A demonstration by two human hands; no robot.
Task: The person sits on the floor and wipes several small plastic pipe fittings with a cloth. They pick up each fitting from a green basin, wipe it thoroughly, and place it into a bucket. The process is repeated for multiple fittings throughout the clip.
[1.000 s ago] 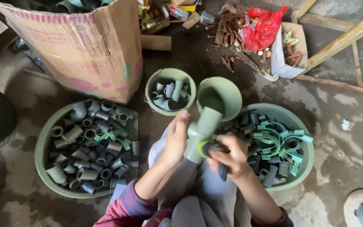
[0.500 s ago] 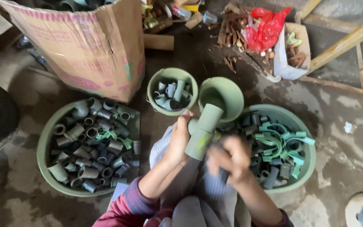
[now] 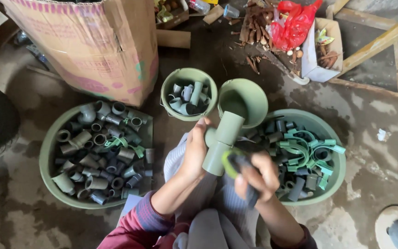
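Two hands are seen over the lap, above a grey cloth (image 3: 217,203). The left hand (image 3: 194,154) is closed around the side branch of a green tee pipe fitting (image 3: 224,140), which is held tilted, its upper end pointing far and right. The right hand (image 3: 256,173) is curled shut on a dark scrubbing pad with a yellow-green edge (image 3: 236,161), pressed against the fitting's lower end. Left of the hands, a wide green basin (image 3: 47,157) on the concrete floor is filled with grey pipe fittings. To the right, a second green basin (image 3: 337,170) is filled with dark fittings and green clips. Just beyond the hands, a small green bucket (image 3: 189,76) with a few grey fittings is set beside another small green bucket (image 3: 254,92), whose inside is mostly hidden by the tee. Farther left, a cardboard box (image 3: 97,46) is seen; far right, a red plastic bag (image 3: 295,23).
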